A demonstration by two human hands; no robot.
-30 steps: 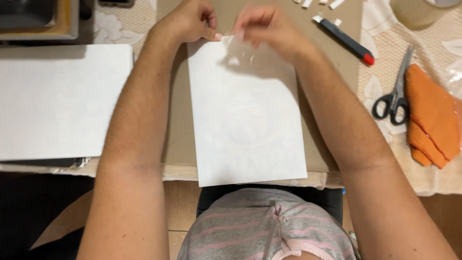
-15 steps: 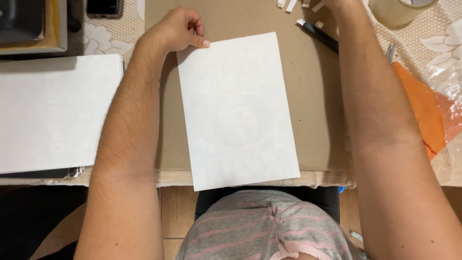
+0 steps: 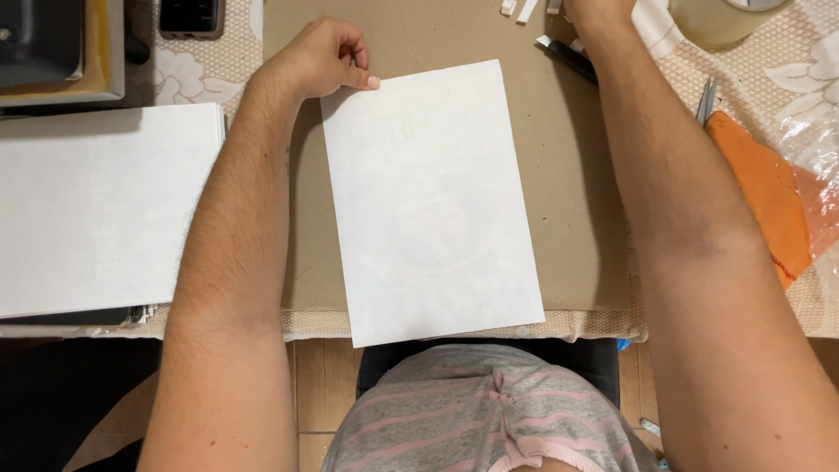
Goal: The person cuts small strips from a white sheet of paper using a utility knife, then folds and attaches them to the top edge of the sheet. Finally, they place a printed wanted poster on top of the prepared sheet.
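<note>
Left hand (image 3: pixel 316 63): loosely curled, knuckles up, thumb tip out flat toward the right and pressed down, fingers folded above it; left forearm runs straight up from bottom-left of view, wrist in line, slightly angled inward. Right hand (image 3: pixel 596 12): mostly cut off by the top edge, only wrist and heel of the hand visible, so can't tell if fingers are closed or spread; right forearm is stretched further forward than the left, coming diagonally from bottom-right up toward top centre. Both arms bare, well apart, no contact between them.
</note>
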